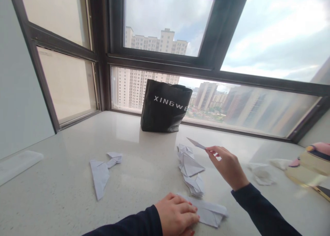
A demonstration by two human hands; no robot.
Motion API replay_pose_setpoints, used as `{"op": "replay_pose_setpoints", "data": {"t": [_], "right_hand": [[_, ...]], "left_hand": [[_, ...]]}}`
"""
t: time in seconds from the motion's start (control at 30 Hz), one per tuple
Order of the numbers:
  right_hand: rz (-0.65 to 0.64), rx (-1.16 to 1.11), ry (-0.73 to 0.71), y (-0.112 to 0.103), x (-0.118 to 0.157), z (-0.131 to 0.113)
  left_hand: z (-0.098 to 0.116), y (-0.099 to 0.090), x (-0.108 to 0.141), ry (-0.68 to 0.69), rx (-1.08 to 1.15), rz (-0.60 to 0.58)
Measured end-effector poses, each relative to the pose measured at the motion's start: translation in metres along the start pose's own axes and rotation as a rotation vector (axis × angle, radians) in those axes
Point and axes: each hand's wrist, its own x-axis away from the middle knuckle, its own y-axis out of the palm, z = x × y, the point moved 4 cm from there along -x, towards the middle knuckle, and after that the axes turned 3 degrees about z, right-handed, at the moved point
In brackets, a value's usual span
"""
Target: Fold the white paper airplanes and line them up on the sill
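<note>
My right hand point(228, 165) is raised at the right of the middle. Its thumb and fingertips pinch a thin, pointed piece of folded white paper point(196, 143), held above the sill. My left hand point(177, 213) lies palm down at the bottom, fingers resting over the left end of a long folded paper strip point(210, 212). Between the hands, several folded paper pieces point(189, 164) lie heaped in an uneven row. Off to the left sits another folded paper piece point(100, 177), with a smaller one point(114, 159) touching its upper end.
A black bag point(165, 107) with white lettering stands upright against the window. Crumpled white tissue or plastic point(263, 174) lies at the right, near a yellow and pink item point(306, 165). At the far left edge is a flat white packet point(19, 165) on the pale sill point(62, 181).
</note>
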Motion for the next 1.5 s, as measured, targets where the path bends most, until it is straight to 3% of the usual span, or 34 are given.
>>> {"op": "replay_pose_setpoints", "data": {"t": [0.17, 0.43, 0.6, 0.97, 1.17, 1.27, 1.4, 1.5], "right_hand": [[-0.113, -0.023, -0.119, 0.007, 0.005, -0.019], [-0.102, 0.103, -0.17, 0.052, -0.011, 0.029], [-0.177, 0.094, -0.179, 0.075, -0.006, 0.036], [-0.466, 0.003, -0.183, 0.097, 0.011, 0.054], [-0.596, -0.064, -0.179, 0.093, 0.008, 0.054], [-0.581, -0.044, -0.161, 0.087, 0.0, 0.055], [-0.446, -0.04, -0.108, 0.076, -0.024, 0.04], [-0.422, -0.126, -0.12, 0.076, -0.045, -0.002]], "left_hand": [[0.003, -0.008, -0.001, -0.004, 0.021, -0.025], [0.001, -0.002, -0.001, 0.013, -0.002, 0.004], [0.0, -0.002, -0.003, 0.012, -0.017, 0.026], [-0.001, 0.0, 0.0, 0.007, -0.003, 0.048], [0.0, 0.0, -0.001, 0.005, -0.005, 0.044], [0.001, 0.0, -0.002, 0.002, -0.013, 0.048], [0.001, -0.002, -0.004, -0.001, -0.036, 0.061], [0.001, -0.004, -0.005, -0.007, -0.05, 0.08]]}}
